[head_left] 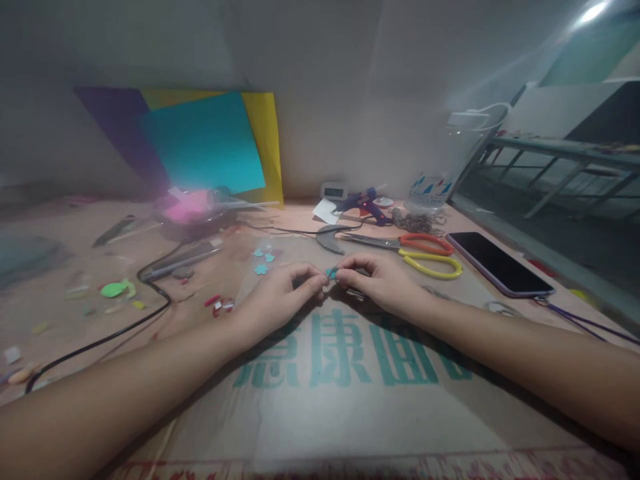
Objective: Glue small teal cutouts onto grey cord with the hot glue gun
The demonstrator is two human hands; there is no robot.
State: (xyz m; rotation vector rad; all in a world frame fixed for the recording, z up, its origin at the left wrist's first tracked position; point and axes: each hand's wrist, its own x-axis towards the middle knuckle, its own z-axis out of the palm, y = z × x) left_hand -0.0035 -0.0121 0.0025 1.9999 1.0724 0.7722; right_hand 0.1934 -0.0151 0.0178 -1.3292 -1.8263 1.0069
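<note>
A small teal piece [331,273] sits between the fingertips of my two hands, above the printed cardboard sheet [320,420]. My left hand [295,285] pinches its left side with thumb and forefinger. From the right, my right hand [377,280] grips it in a like pinch, with the other fingers curled under. Whether the piece is paper or foam I cannot tell. Several teal flower-shaped cut-outs [261,269] lie to the left, past my left hand. Just behind my hands is a grey crescent shape [329,239].
Scissors [430,253] with orange and yellow handles and a phone [500,263] lie to the right. Farther back are a glue gun [365,205], a small digital display [334,191] and a clear plastic cup [433,180]. A black cord [167,303] crosses the scrap-strewn left side; coloured sheets [207,147] lean behind.
</note>
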